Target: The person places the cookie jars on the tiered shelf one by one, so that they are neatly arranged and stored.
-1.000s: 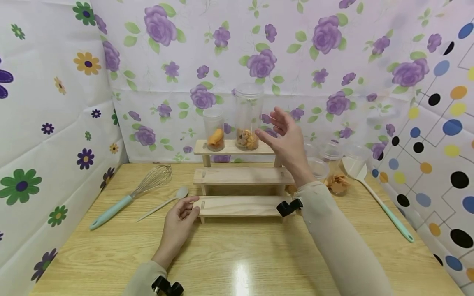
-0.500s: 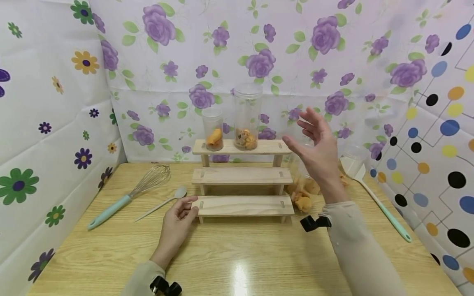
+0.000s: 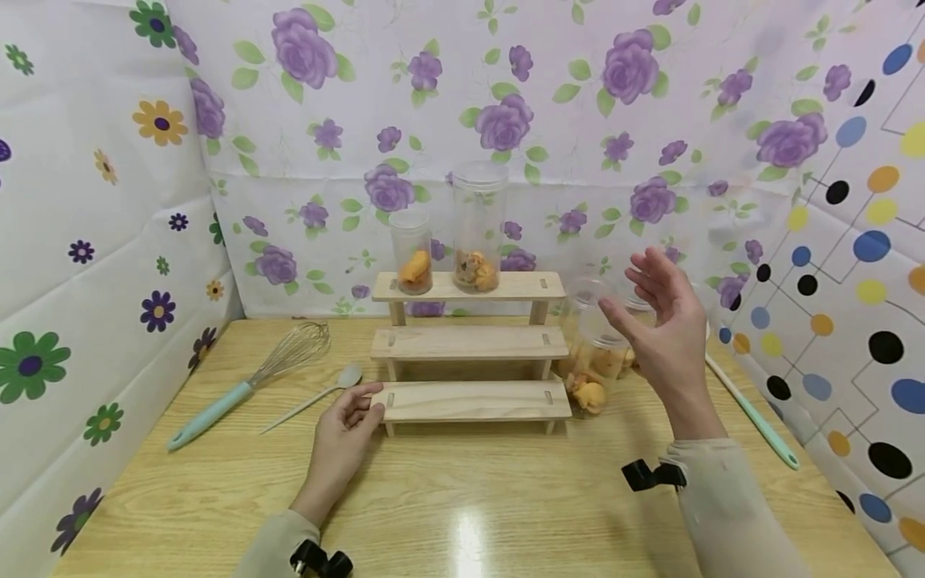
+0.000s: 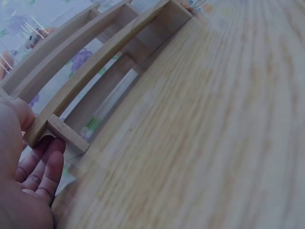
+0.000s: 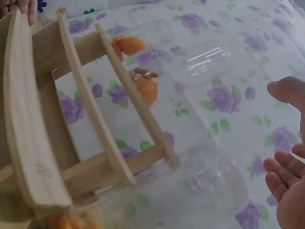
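A three-step wooden rack (image 3: 471, 401) stands mid-table. My left hand (image 3: 342, 437) grips the left end of its lowest step; in the left wrist view its fingers (image 4: 46, 167) curl under the plank and the thumb lies over it. Two clear jars sit on the top step: a short jar (image 3: 412, 253) with an orange piece inside and a tall jar (image 3: 479, 229) with brown-orange pieces. My right hand (image 3: 668, 345) is raised in the air right of the rack, fingers apart, nothing in it. Close by stands a clear jar (image 3: 591, 361) with orange pieces at its bottom.
More clear jars (image 3: 584, 297) stand behind it on the right, partly hidden by my right hand. A whisk (image 3: 253, 385) and a pale spoon (image 3: 318, 397) lie on the left. A green-handled utensil (image 3: 759, 417) lies at the far right. Patterned cloths hang behind and beside the table.
My right hand has moved away from the tall jar on the top step, rightward and then down past the rack, uncovering the jars there. My left hand has stayed on the rack.
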Demonstrator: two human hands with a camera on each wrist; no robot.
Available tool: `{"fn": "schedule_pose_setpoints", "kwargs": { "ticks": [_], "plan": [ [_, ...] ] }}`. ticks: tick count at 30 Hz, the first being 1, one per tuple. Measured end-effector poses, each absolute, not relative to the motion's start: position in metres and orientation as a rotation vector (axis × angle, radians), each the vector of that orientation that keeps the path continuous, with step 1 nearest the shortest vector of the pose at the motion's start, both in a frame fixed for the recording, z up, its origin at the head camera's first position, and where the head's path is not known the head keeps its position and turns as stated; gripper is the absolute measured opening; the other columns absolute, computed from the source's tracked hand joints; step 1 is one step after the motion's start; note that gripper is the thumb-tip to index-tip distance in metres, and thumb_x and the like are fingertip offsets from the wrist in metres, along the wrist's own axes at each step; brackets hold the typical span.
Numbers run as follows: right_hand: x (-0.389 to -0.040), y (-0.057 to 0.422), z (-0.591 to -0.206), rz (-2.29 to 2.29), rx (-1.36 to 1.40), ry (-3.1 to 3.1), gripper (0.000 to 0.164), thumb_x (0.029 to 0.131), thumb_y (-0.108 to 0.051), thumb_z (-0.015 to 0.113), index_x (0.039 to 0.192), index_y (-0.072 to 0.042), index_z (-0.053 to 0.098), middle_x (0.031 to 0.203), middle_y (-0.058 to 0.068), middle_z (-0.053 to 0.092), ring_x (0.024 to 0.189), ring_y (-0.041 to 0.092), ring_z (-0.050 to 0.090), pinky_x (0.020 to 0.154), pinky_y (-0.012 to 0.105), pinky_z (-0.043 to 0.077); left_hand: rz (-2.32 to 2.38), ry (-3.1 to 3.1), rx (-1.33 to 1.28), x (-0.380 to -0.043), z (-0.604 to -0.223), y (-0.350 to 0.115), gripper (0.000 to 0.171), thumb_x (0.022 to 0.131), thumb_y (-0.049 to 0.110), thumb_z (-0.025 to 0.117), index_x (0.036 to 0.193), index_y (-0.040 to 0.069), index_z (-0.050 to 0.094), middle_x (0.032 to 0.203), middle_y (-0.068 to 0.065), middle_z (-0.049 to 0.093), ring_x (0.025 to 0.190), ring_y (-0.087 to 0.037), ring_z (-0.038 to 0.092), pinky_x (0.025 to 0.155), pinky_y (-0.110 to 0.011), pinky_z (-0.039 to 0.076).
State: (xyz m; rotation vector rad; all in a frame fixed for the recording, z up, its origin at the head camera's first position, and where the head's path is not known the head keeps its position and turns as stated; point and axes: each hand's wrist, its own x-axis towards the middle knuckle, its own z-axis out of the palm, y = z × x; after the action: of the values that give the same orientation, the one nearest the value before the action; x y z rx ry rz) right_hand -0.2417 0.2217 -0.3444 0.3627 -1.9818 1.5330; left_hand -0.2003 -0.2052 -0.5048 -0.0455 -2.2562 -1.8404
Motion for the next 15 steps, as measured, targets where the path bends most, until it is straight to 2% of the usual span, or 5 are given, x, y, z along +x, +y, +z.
{"fn": "schedule_pose_setpoints", "kwargs": {
  "ticks": [10, 15],
  "plan": [
    [-0.234, 0.239, -0.384, 1.576, 0.306, -1.994, 0.082, 0.095, -0.003, 0.089, 0.166, -0.015, 0.051, 0.158, 0.007, 0.061, 0.143, 0.022, 0.059, 0.118, 0.022, 0.046, -1.846, -2.253, -0.044, -0.2, -0.505, -0.206, 0.03, 0.111, 0.012, 0.072, 0.14, 0.011, 0.074, 0.119, -0.019, 0.069, 0.096, -0.011, 0.069, 0.084, -0.018, 0.056],
    [-0.231, 0.243, -0.404, 1.607, 0.275, -1.992, 0.081, 0.094, -0.001, 0.089, 0.165, -0.012, 0.051, 0.159, 0.013, 0.059, 0.142, 0.019, 0.059, 0.119, 0.023, 0.045, -1.843, -2.253, -0.053, -0.2, -0.505, -0.205, 0.029, 0.111, 0.013, 0.072, 0.14, 0.011, 0.074, 0.118, -0.019, 0.069, 0.095, -0.011, 0.068, 0.083, -0.018, 0.056]
  ]
}}
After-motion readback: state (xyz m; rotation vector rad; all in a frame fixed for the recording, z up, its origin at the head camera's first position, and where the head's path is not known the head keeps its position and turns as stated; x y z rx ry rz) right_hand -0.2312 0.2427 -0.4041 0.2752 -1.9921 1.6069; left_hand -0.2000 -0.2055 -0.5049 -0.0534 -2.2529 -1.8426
